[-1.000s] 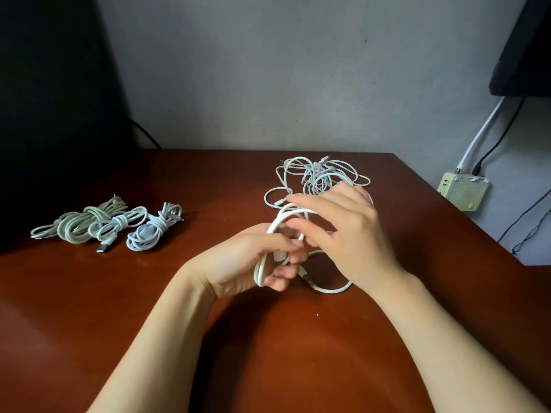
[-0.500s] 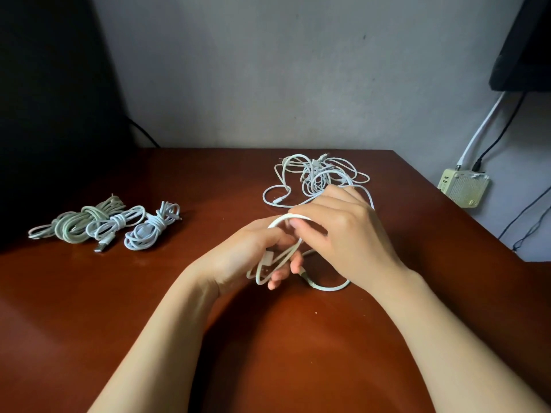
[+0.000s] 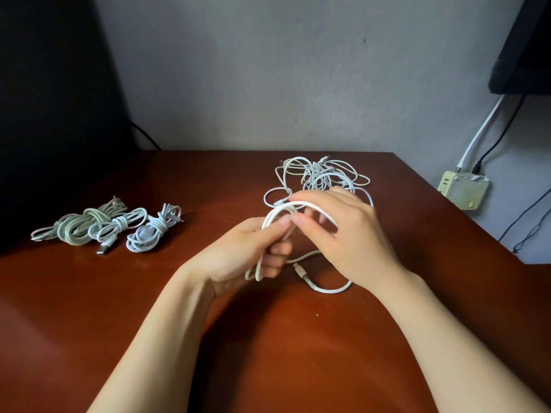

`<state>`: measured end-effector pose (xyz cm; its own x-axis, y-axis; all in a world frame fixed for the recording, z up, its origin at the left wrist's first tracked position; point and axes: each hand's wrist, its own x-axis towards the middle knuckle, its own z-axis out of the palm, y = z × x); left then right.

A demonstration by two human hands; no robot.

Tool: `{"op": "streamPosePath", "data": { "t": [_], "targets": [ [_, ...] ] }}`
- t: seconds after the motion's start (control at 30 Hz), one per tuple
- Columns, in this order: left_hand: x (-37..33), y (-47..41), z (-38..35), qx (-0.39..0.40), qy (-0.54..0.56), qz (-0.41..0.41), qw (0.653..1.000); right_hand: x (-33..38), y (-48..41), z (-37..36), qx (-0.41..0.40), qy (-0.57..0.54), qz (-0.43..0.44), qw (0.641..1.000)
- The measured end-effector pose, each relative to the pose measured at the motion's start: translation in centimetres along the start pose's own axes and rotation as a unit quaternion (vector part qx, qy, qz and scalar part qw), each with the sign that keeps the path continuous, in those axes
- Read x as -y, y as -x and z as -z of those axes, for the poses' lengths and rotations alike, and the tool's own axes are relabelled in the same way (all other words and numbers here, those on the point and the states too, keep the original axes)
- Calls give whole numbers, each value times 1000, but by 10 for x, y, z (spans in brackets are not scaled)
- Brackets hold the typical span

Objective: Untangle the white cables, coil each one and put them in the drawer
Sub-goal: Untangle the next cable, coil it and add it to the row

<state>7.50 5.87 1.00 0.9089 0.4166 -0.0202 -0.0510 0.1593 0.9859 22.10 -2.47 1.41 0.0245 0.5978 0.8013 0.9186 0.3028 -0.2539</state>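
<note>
Head camera: looking down on a reddish-brown wooden table [image 3: 268, 353], both bare forearms reaching in from below
Left grip: left hand [image 3: 244, 254] clenched round the gathered turns of a white cable [image 3: 278, 212], thumb pressing the turns against curled fingers
Right grip: right hand [image 3: 354, 236] just beside the left, fingers arched over the top of the loop, thumb beneath, pinching the same white cable
Cable in work: loop held above the table between both hands, free end trailing to the wood under the right wrist and curving back to its connector [image 3: 299, 269] near the left fingers
Waiting pile: tangle of white cables [image 3: 322, 174] on the table just behind the hands, near edge hidden by the right fingers
Finished pile: greenish bundle [image 3: 80, 226], white bundle [image 3: 119, 226] and pale bundle [image 3: 155, 231] side by side at far left, well apart from the hands
Change from half a second ago: loop drawn wider and arching farther right, right forefinger now stretched across it rather than curled at its top, trailing end and bundles lying as before
Wall: cream power adapter [image 3: 463, 190] at right
</note>
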Motion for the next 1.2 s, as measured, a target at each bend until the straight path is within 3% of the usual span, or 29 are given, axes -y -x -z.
{"op": "streamPosePath", "data": {
  "t": [0.17,0.47,0.63,1.0,1.2],
  "targets": [
    [-8,0,4,-25,71,-38,996,2,-2,5,-72,-61,-38,995],
    [-11,-1,5,-63,219,-94,969,6,2,-5,-137,-9,46,989],
    [-12,-1,3,-53,210,-101,971,5,4,-9,-141,28,4,990],
    [-8,0,0,-88,99,-99,986,7,8,-13,-24,18,-53,998],
    [-9,0,3,-167,119,-96,974,-1,5,-7,122,4,-99,988]
  ]
}}
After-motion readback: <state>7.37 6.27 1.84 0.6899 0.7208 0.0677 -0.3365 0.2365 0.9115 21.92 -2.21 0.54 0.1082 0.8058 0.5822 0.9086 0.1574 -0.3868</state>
